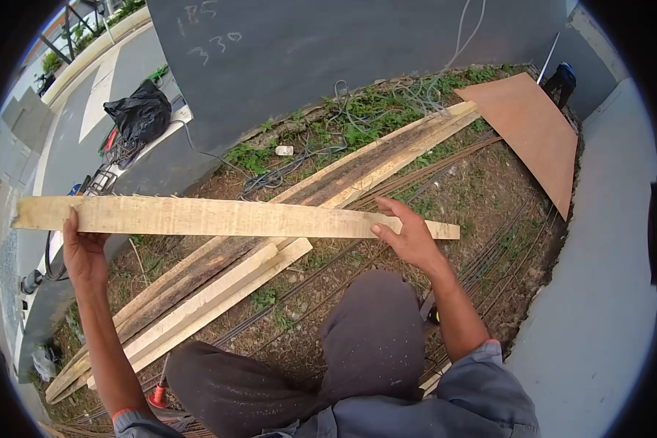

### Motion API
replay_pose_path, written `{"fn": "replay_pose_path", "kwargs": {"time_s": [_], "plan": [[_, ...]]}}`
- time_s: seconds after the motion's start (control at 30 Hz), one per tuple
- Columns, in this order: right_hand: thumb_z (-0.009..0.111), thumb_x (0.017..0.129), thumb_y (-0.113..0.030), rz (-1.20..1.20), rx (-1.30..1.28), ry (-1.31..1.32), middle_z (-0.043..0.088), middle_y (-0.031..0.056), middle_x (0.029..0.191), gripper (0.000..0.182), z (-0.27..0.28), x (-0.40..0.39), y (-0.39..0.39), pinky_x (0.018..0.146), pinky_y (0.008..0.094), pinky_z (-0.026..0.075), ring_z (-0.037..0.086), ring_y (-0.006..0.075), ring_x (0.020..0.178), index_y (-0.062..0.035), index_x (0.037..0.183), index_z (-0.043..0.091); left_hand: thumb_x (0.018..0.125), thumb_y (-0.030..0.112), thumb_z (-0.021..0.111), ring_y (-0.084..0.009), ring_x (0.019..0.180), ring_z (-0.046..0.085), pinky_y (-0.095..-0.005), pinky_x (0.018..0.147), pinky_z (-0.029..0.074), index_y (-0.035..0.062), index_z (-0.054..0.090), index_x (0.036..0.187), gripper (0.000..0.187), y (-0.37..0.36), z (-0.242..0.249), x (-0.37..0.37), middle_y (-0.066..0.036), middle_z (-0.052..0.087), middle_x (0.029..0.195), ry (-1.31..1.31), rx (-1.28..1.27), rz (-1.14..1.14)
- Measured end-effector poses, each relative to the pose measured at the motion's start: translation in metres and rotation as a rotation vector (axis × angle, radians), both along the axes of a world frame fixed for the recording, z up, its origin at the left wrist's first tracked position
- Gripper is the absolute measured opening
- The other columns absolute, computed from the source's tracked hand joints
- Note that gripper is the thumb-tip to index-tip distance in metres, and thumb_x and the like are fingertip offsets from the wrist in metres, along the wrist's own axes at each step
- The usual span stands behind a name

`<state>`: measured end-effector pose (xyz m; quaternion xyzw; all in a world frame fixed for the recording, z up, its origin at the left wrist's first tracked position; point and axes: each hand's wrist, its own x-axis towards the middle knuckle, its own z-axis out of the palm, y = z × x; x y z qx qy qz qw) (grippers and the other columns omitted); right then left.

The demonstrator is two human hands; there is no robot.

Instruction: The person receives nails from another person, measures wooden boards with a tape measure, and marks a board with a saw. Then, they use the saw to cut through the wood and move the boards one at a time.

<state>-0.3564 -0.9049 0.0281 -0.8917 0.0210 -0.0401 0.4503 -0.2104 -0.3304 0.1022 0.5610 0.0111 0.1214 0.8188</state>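
A long pale wooden plank (219, 217) runs across the view, raised above the timber pile. My left hand (86, 252) is closed on it near its left end, gripping from the lower edge. My right hand (410, 237) is over the plank's right part, thumb and fingers spread apart with a gap between them. Whether its palm touches the plank cannot be made out. Below the plank lie a dark-faced, rough-edged timber (197, 281) and pale cut lengths of wood (219, 292).
Thin metal rods (489, 252) lie on the soil around my knees. A brown board (522, 128) leans at the right wall. Tangled cable (270, 177) lies by the grey wall (306, 51). A black plastic bag (142, 113) sits at left; a red-handled tool (157, 398) is near my leg.
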Motion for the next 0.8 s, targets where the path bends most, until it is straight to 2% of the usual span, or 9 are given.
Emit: {"fn": "replay_pose_path", "kwargs": {"time_s": [0.07, 0.13, 0.2, 0.27, 0.37, 0.53, 0.57, 0.63, 0.8], "plan": [[0.073, 0.094, -0.028, 0.057, 0.198, 0.017, 0.061, 0.0223, 0.134, 0.059, 0.041, -0.022, 0.01, 0.104, 0.0408, 0.047, 0.057, 0.0334, 0.128, 0.0016, 0.141, 0.054, 0.1, 0.038, 0.064, -0.02, 0.108, 0.067, -0.0404, 0.097, 0.056, 0.0069, 0.061, 0.123, 0.039, 0.069, 0.021, 0.049, -0.009, 0.069, 0.118, -0.043, -0.078, 0.008], [0.075, 0.092, -0.029, 0.083, 0.196, -0.051, 0.064, 0.0196, 0.127, 0.057, 0.063, -0.052, 0.033, 0.102, 0.0405, 0.048, 0.06, 0.0319, 0.122, 0.0012, 0.136, 0.057, 0.101, 0.039, 0.062, -0.0245, 0.116, 0.063, -0.0422, 0.102, 0.052, 0.0067, 0.059, 0.128, 0.042, 0.064, 0.053, 0.06, -0.012, 0.066, 0.124, -0.007, -0.141, 0.148], [0.077, 0.09, -0.029, 0.12, 0.193, -0.12, 0.067, 0.017, 0.121, 0.054, 0.059, -0.078, 0.061, 0.101, 0.0402, 0.049, 0.062, 0.0304, 0.117, 0.0008, 0.132, 0.06, 0.101, 0.039, 0.062, -0.0263, 0.118, 0.062, -0.0441, 0.104, 0.051, 0.0058, 0.058, 0.128, 0.043, 0.064, 0.04, 0.067, -0.013, 0.065, 0.126, -0.012, -0.198, 0.103], [0.08, 0.085, -0.03, 0.193, -0.481, -0.381, 0.068, 0.0124, 0.113, 0.046, 0.05, -0.09, 0.086, 0.094, 0.0414, 0.052, 0.065, 0.0281, 0.107, -0.0032, 0.12, 0.068, 0.101, 0.039, 0.062, -0.028, 0.12, 0.061, -0.046, 0.105, 0.05, 0.0049, 0.057, 0.129, 0.045, 0.068, 0.02, 0.073, -0.014, 0.063, 0.128, -0.032, -0.263, 0.068], [0.081, 0.082, -0.032, 0.097, -0.349, -0.356, 0.067, 0.0126, 0.109, 0.045, 0.047, -0.09, 0.092, 0.093, 0.043, 0.052, 0.065, 0.031, 0.105, -0.0039, 0.115, 0.069, 0.097, 0.03, 0.069, -0.0293, 0.117, 0.063, -0.0513, 0.106, 0.048, 0.0043, 0.059, 0.125, 0.04, 0.056, -0.024, 0.068, -0.015, 0.065, 0.127, 0.096, -0.297, 0.096], [0.08, 0.085, -0.032, 0.119, -0.314, -0.313, 0.067, 0.014, 0.115, 0.047, 0.041, -0.087, 0.082, 0.094, 0.043, 0.051, 0.064, 0.0317, 0.11, -0.0035, 0.12, 0.068, 0.092, 0.021, 0.071, -0.0306, 0.11, 0.063, -0.0509, 0.104, 0.049, 0.0008, 0.061, 0.118, 0.034, 0.079, -0.02, 0.071, -0.016, 0.065, 0.118, 0.081, -0.448, 0.046], [0.081, 0.085, -0.03, 0.081, -0.146, -0.334, 0.066, 0.015, 0.119, 0.049, 0.042, -0.081, 0.074, 0.096, 0.0424, 0.051, 0.063, 0.0324, 0.113, -0.0026, 0.123, 0.067, 0.092, 0.021, 0.071, -0.0304, 0.108, 0.061, -0.0505, 0.108, 0.046, -0.0014, 0.06, 0.116, 0.035, 0.104, -0.02, 0.082, -0.016, 0.064, 0.116, 0.001, -0.453, -0.136], [0.084, 0.082, -0.022, 0.005, 0.184, -0.305, 0.062, 0.0179, 0.13, 0.06, 0.034, -0.065, 0.052, 0.105, 0.0426, 0.046, 0.059, 0.035, 0.123, -0.0022, 0.133, 0.061, 0.092, 0.021, 0.07, -0.03, 0.107, 0.057, -0.0503, 0.113, 0.039, -0.005, 0.057, 0.116, 0.037, 0.106, 0.001, 0.084, -0.016, 0.06, 0.114, -0.073, -0.453, -0.27], [0.087, 0.076, -0.021, -0.018, -0.14, -0.017, 0.064, 0.0175, 0.129, 0.065, -0.051, -0.029, -0.017, 0.112, 0.0468, 0.038, 0.057, 0.0358, 0.127, -0.0075, 0.135, 0.06, 0.093, 0.02, 0.068, -0.0317, 0.109, 0.055, -0.0515, 0.115, 0.037, -0.0097, 0.052, 0.119, 0.043, 0.085, 0.047, 0.082, -0.021, 0.055, 0.121, -0.188, -0.449, -0.45]]}}
